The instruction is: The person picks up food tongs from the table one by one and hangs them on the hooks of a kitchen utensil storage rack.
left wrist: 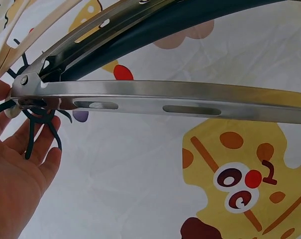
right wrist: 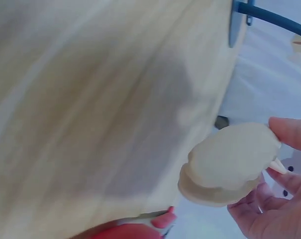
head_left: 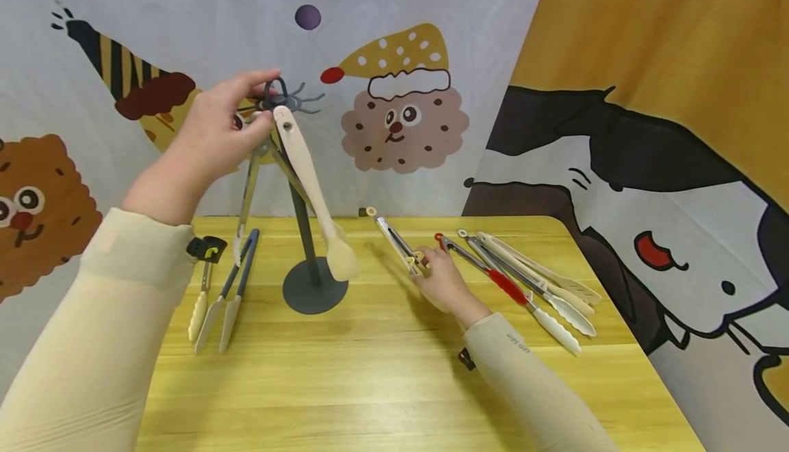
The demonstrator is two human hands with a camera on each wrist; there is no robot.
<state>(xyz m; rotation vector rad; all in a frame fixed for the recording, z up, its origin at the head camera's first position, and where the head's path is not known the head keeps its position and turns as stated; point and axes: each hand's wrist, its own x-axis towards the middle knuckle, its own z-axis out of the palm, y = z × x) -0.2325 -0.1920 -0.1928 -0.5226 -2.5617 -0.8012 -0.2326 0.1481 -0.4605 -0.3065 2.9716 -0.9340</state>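
My left hand [head_left: 209, 127] grips the top of a dark grey utensil stand [head_left: 302, 226], its fingers around the hooked hub [left wrist: 41, 114]. Cream tongs [head_left: 308, 171] with spoon-like ends hang from the hooks. Beside them hang metal tongs [left wrist: 190, 97], their arms spread and their tips partly hidden in the head view. Over the table, right of the stand, my right hand [head_left: 446, 281] holds small metal tongs [head_left: 391, 236] by their cream heads [right wrist: 235, 154], between thumb and fingers. The ring end of these tongs points away toward the back edge.
Left of the stand lie short tongs [head_left: 198, 315] with cream tips and blue-grey tongs [head_left: 231, 301]. To the right rest red-gripped tongs [head_left: 508, 286], metal tongs with pale tips [head_left: 570, 311] and cream tongs with a slotted end [head_left: 573, 284]. A printed curtain [head_left: 394, 192] hangs behind the table.
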